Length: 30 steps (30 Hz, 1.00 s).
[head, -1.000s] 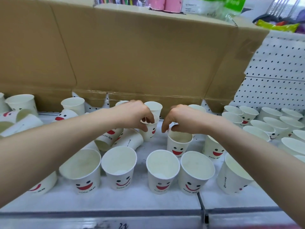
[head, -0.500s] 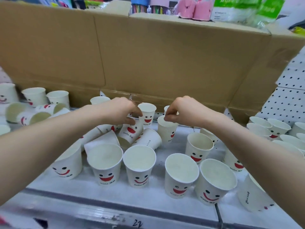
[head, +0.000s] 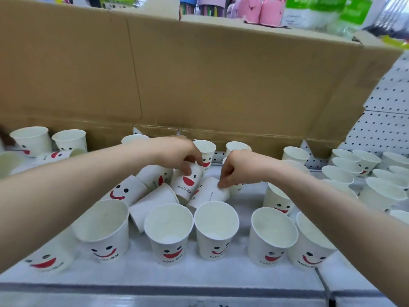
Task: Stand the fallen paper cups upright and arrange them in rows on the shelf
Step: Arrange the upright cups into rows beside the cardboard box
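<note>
White paper cups with red smiley faces cover the white shelf [head: 221,275]. Several stand upright in a front row, among them one [head: 169,231] at the centre and one [head: 273,234] to its right. Behind that row, several cups lie tipped in a pile. My left hand [head: 177,155] grips the base of a tilted cup [head: 187,181] in that pile. My right hand [head: 238,168] has curled fingers whose tips touch a fallen cup [head: 209,192] beside it; whether it grips that cup is unclear.
A large cardboard box [head: 199,74] forms a wall right behind the cups. More upright cups [head: 354,171] crowd the right side in front of a white pegboard [head: 385,120]. Other cups, some fallen, [head: 51,149] sit at the far left.
My left hand has closed on a tilted cup in the pile. My right hand let go of the upright cup it held and dropped to a fallen cup. The view shifted left.
</note>
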Motion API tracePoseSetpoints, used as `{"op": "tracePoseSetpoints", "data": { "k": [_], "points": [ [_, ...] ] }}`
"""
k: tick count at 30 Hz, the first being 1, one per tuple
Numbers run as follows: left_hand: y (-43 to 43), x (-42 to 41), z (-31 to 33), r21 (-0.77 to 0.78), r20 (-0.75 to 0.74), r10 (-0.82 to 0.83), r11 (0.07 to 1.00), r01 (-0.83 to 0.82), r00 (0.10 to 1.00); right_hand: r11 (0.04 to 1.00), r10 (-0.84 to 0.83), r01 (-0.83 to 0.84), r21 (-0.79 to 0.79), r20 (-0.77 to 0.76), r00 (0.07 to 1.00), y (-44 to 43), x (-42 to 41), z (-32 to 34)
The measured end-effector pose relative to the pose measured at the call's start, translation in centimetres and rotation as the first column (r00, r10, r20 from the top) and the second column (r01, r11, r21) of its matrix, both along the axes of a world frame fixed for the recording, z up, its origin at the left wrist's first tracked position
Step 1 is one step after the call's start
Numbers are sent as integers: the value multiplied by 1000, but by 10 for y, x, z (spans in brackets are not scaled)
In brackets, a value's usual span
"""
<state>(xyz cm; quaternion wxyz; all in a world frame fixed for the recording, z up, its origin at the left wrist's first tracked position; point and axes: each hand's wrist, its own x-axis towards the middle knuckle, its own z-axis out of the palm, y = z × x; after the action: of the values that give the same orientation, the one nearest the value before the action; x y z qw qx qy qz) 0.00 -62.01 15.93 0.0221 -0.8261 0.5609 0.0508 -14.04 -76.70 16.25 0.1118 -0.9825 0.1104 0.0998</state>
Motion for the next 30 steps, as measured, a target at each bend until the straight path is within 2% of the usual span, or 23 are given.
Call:
{"op": "tracePoseSetpoints", "data": {
  "k": [4, 8, 12, 14, 17, 23, 30],
  "points": [
    [8, 1, 5, -89, 3, -56, 994, 56, 998, 997, 0, -3, 71, 31, 1000, 3, -1, -4],
    [15, 1, 7, -177, 38, -58, 982, 64, 998, 984, 79, -100, 146, 142, 987, 3, -8, 4],
    [22, -1, 7, -227, 80, -71, 970, 87, 994, 969, 247, -235, -77, 259, 934, -2, -18, 15],
    [25, -4, 5, -233, 76, -73, 968, 89, 994, 931, 342, -289, -225, 252, 905, -4, -23, 16],
    [26, -8, -3, -225, 83, -79, 970, 96, 993, 881, 383, -287, -376, 211, 900, -7, -30, 11],
    [27, -15, -8, -181, 78, -127, 974, 139, 989, 862, 362, -255, -438, 182, 914, -11, -31, 5],
    [26, -15, -8, -132, 196, -160, 973, 187, 967, 877, 308, -221, -427, 147, 940, -13, -25, 5]
  ]
}}
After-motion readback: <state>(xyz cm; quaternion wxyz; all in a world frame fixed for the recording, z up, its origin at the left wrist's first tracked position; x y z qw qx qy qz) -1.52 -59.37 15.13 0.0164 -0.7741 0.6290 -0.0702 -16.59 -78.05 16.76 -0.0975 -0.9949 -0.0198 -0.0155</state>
